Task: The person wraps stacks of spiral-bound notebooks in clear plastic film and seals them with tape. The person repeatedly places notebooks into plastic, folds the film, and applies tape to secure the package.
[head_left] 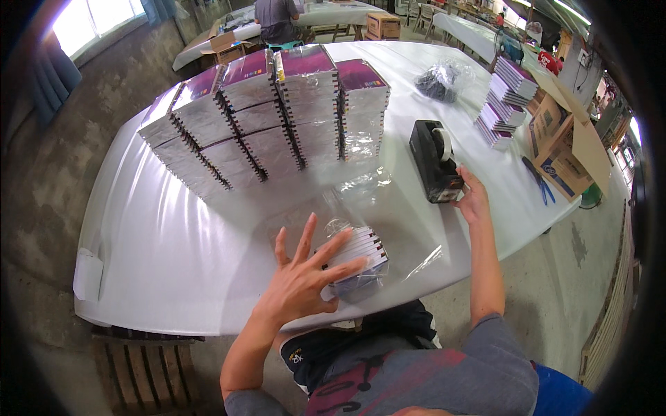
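My left hand (302, 277) lies with spread fingers across a small stack of notebooks (364, 246) in clear plastic wrap, close to the table's near edge. White page edges and dark binding rings show on the stack; part of it is hidden under the fingers. Further right, my right hand (474, 200) is closed around the near end of a black tape dispenser (425, 163), with fingertips by its cutting end and the thumb at its side. A pale tape roll (445, 144) sits in the dispenser. Whether a strip of tape is between the fingers cannot be made out.
Tall rows of plastic-wrapped, purple-covered notebooks (305, 62) stand at the far left. On the right are more notebook stacks (505, 104), blue-handled pliers (540, 182) and an open cardboard box (565, 149). Crumpled plastic (440, 80) lies towards the back. A person (277, 21) sits beyond the table.
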The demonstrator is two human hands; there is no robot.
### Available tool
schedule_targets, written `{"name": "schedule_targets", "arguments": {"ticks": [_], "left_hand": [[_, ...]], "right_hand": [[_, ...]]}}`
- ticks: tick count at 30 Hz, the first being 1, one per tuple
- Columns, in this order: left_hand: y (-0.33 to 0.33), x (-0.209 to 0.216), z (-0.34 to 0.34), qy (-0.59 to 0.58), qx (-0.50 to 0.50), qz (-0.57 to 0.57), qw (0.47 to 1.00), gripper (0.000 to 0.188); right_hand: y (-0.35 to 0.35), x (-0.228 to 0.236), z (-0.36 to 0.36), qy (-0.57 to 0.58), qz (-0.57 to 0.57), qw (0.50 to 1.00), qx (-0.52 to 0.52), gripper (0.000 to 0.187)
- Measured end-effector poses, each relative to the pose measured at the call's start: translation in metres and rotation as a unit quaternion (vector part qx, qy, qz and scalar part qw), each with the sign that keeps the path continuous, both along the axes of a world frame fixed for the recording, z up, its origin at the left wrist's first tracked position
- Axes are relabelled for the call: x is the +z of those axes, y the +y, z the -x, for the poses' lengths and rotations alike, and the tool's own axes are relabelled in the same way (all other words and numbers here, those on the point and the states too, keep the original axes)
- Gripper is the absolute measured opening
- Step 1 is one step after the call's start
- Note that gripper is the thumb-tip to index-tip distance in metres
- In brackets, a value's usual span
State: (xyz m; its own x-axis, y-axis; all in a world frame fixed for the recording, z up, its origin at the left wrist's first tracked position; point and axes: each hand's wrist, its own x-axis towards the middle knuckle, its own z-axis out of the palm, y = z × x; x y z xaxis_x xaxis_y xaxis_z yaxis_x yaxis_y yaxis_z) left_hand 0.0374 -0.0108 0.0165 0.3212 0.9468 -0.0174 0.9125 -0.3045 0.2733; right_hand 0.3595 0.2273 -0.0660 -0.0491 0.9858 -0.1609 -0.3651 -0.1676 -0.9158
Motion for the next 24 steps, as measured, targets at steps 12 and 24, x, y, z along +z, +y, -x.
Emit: {"name": "schedule_targets", "arguments": {"ticks": [12, 24], "left_hand": [[-0.001, -0.006, -0.002, -0.001, 0.017, -0.022, 1.0, 0.092], [-0.001, 0.001, -0.001, 0.031, -0.012, -0.025, 0.999, 0.096]], "right_hand": [[-0.025, -0.009, -0.013, -0.432, -0.175, 0.881, -0.084, 0.021], [-0.083, 0.13, 0.121, -0.319, -0.22, 0.78, 0.491, 0.08]]}}
